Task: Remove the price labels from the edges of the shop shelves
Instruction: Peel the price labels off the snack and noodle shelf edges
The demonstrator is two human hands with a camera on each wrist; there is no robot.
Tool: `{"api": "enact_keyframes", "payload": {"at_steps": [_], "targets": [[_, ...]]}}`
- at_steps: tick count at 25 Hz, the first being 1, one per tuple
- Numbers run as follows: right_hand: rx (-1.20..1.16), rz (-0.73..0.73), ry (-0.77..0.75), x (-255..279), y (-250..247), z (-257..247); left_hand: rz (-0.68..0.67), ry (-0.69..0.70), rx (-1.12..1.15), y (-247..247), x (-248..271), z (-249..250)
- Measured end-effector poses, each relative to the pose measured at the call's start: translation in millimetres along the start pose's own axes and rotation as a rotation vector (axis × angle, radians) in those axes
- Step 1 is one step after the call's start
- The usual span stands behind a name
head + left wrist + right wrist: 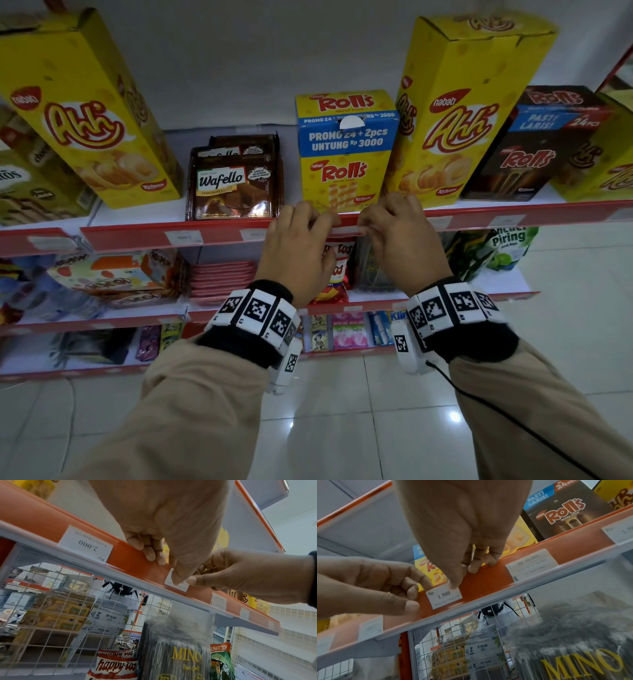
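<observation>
Price label (444,598) "Rp. 1.500" — your left hand (297,247) and right hand (399,236) hook the red shelf edge (178,236) beside it, thumbs pressing to free it.

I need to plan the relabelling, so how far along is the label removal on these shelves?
Nothing shows as finished: no bare stretch clearly marks a removed label. In hand: both hands, left hand and right hand, work at the Rp 1.500 label, still seated in the red shelf edge. Left: the 2.000 label, the 10.000 label, and others along the lower rails.
</observation>
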State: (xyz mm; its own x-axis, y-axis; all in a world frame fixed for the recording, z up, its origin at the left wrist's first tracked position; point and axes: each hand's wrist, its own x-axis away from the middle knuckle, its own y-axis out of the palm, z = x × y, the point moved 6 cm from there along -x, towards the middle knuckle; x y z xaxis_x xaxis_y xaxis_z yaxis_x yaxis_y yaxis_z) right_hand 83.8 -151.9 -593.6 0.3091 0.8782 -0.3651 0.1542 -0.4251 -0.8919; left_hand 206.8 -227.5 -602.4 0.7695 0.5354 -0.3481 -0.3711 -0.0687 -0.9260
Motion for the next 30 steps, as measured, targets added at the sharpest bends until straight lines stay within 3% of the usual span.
{"api": "enact_keyframes", "payload": {"at_steps": [14, 21, 27, 30], "targets": [[0.080, 0.054, -0.015, 1, -7, -7, -0.091, 0.036, 0.007, -3, -4, -4], [0.016, 0.067, 0.029, 2, -7, -3, -0.133, 0.066, 0.041, -6, -5, -4], [0.048, 0.074, -0.026, 2, -8, -4, -0.145, 0.042, 0.012, -6, -6, -2], [-0.059, 0.068, 0.037, 8, -6, 3, -0.155, 0.011, 0.064, -9, -2, -3]]}}
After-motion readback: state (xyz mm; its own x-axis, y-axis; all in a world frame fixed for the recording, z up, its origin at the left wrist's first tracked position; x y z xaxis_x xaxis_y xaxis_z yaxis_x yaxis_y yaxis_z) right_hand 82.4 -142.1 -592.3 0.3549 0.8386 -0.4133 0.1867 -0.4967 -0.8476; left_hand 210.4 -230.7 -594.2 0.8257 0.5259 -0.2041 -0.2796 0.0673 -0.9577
